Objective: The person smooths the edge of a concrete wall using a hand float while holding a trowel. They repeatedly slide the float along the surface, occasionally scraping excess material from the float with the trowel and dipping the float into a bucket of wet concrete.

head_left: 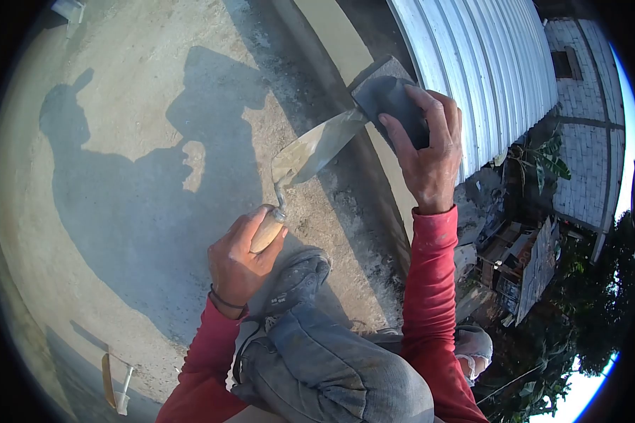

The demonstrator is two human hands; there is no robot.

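Note:
My left hand [243, 257] is closed round the wooden handle of a pointed trowel [317, 149], its metal blade slanting up and to the right. My right hand [434, 144] grips a dark grey rectangular block [391, 99] between thumb and fingers. In this view the trowel's tip meets the block's lower left edge. The block is over the pale top of a low wall [339, 35], close to the corrugated metal roofing. What the block is made of, I cannot tell.
Corrugated metal sheets [487, 70] lie beyond the wall on the right. A concrete floor [141, 56] with my shadow spreads left. At the lower left is a long-handled tool [113, 384]. A brick building [585, 127], scrap wood [518, 268] and trees stand at the far right.

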